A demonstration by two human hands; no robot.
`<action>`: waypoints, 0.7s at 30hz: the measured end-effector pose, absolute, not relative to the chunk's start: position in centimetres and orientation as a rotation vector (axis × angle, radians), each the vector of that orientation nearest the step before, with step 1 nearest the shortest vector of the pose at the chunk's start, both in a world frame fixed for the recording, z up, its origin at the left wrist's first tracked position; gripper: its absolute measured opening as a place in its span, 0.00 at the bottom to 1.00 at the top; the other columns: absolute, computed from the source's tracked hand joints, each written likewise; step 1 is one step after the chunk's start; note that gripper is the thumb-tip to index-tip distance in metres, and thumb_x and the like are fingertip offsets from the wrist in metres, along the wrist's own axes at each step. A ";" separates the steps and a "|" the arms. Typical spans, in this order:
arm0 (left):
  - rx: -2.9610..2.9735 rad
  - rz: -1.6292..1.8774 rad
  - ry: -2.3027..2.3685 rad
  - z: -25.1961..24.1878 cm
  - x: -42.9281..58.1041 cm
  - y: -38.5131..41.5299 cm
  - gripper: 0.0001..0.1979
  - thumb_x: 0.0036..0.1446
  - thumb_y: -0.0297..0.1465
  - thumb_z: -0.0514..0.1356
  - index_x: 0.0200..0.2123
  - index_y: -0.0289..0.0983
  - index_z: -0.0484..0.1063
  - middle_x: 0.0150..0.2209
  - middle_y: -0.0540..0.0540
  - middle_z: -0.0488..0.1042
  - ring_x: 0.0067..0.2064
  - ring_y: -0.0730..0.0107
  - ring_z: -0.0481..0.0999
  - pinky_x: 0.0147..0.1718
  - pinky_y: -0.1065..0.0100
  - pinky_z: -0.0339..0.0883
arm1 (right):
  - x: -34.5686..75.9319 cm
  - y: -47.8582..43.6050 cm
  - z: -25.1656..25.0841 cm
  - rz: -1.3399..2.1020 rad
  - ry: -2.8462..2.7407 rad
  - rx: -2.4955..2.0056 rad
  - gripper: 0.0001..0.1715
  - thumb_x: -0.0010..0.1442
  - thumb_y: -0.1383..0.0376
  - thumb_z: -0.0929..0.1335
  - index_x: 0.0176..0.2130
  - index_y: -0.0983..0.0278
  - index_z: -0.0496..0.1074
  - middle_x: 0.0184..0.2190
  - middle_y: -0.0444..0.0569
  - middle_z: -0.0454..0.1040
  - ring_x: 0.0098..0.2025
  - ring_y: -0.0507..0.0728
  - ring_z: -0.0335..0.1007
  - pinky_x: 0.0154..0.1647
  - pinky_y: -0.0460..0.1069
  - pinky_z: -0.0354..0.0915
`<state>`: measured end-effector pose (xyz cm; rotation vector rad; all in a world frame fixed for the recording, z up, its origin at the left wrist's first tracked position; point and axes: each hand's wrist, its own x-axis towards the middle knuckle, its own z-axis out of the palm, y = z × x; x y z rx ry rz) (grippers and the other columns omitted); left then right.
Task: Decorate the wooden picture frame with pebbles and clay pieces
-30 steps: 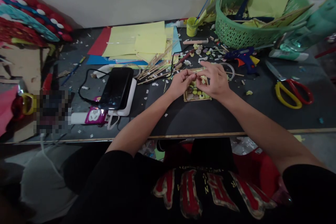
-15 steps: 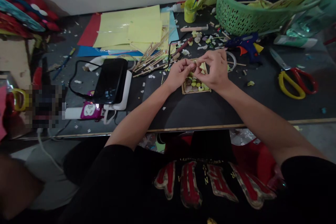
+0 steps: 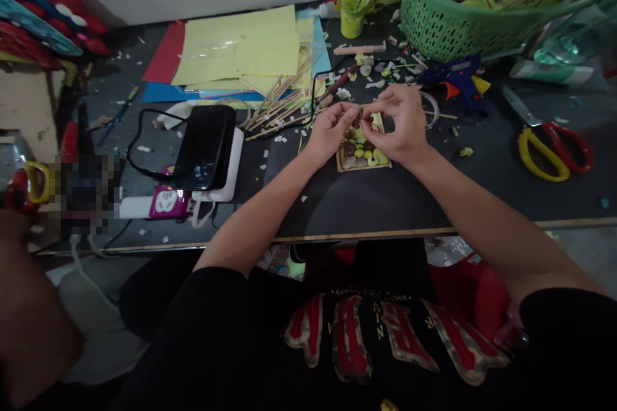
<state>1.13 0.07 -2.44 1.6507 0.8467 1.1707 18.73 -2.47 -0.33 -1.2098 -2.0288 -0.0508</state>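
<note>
A small wooden-edged frame (image 3: 365, 167) lies on the dark table, with yellow, grey and brown pebbles (image 3: 359, 153) inside it. Above its upper left part, my left hand (image 3: 332, 131) has thumb and forefinger pressed together round a small dark piece (image 3: 357, 114), perhaps a pebble. My right hand (image 3: 399, 123) meets it from the right, its thumb and forefinger close together at the same piece. What sits between the right fingertips is too small to make out. The hands hide the frame's upper edge in part.
Thin wooden sticks (image 3: 277, 106) and coloured paper (image 3: 236, 45) lie behind on the left. A phone (image 3: 205, 146) is nearer. To the right are a blue glue gun (image 3: 460, 82), scissors (image 3: 544, 135) and a green basket (image 3: 443, 29). Another person's arm (image 3: 33, 308) shows at far left.
My right hand has shifted slightly up, with its fingers a little more spread. The view has moved slightly. At far left, the other person's arm has come up toward the table's edge.
</note>
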 end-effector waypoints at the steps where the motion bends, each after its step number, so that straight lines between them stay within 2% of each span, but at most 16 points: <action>1: 1.636 1.174 0.837 -2.5 1.1 0.1 0.28 0.57 0.59 0.54 0.35 0.39 0.71 0.31 0.49 0.74 0.34 0.72 0.75 0.39 0.65 0.72 | 18.7 -2.5 -0.4 -0.046 -2.017 -1.218 0.15 0.61 0.56 0.67 0.43 0.62 0.72 0.46 0.54 0.73 0.52 0.65 0.72 0.58 0.64 0.66; 6: 1.502 1.189 0.744 -2.3 1.2 0.0 0.27 0.52 0.57 0.60 0.32 0.37 0.70 0.30 0.50 0.73 0.32 0.76 0.74 0.36 0.70 0.70 | 18.6 -2.4 -0.9 0.031 -1.983 -1.199 0.16 0.59 0.58 0.68 0.47 0.61 0.69 0.49 0.54 0.71 0.57 0.66 0.69 0.59 0.66 0.65; 11: 1.431 1.166 0.746 -1.8 1.2 -0.6 0.27 0.51 0.56 0.63 0.29 0.36 0.67 0.26 0.52 0.72 0.29 0.78 0.72 0.32 0.73 0.66 | 18.2 -2.4 -1.2 0.145 -1.936 -1.113 0.24 0.57 0.57 0.68 0.51 0.61 0.63 0.46 0.52 0.73 0.46 0.61 0.73 0.52 0.66 0.70; 15: 1.451 1.141 0.756 -1.8 1.1 -0.5 0.27 0.52 0.56 0.62 0.28 0.36 0.66 0.26 0.52 0.71 0.28 0.79 0.71 0.31 0.74 0.65 | 17.8 -2.4 -1.5 0.181 -1.854 -1.099 0.23 0.56 0.57 0.67 0.50 0.59 0.62 0.46 0.50 0.72 0.35 0.55 0.72 0.40 0.60 0.74; 21: 1.504 1.138 0.716 -2.3 1.2 -0.2 0.26 0.54 0.55 0.60 0.30 0.36 0.68 0.26 0.52 0.72 0.30 0.78 0.73 0.32 0.73 0.66 | 17.5 -2.3 -2.1 0.192 -1.807 -1.126 0.22 0.57 0.56 0.66 0.50 0.58 0.58 0.46 0.49 0.73 0.34 0.54 0.72 0.37 0.57 0.73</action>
